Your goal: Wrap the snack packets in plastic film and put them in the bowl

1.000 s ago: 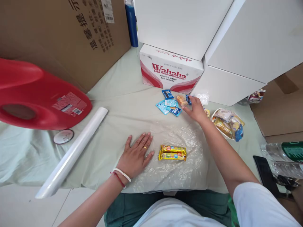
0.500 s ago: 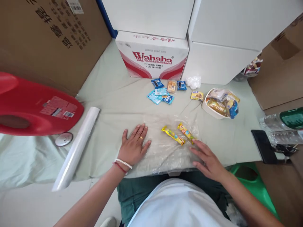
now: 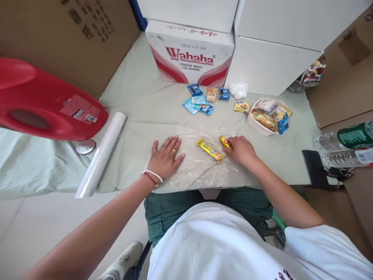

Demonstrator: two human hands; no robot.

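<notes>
My left hand (image 3: 165, 158) lies flat with spread fingers on the left edge of a clear plastic sheet (image 3: 201, 171) spread on the pale green cloth. Two yellow snack bars rest on the sheet. One yellow bar (image 3: 210, 150) lies free at the middle. My right hand (image 3: 240, 150) is curled over the other yellow bar (image 3: 225, 142), with only its left end showing past my fingers.
A roll of clear film (image 3: 101, 154) and a red jug (image 3: 46, 105) lie at the left. Small blue snack packets (image 3: 198, 104) sit before a Wahaha box (image 3: 190, 58). A white bowl (image 3: 253, 124) of snacks, a black phone (image 3: 312, 168) and water bottles (image 3: 344, 140) are at right.
My right hand came back from the far packets to the sheet and closed over the right-hand bar. The two bars, once side by side, now lie apart. My left hand stayed flat.
</notes>
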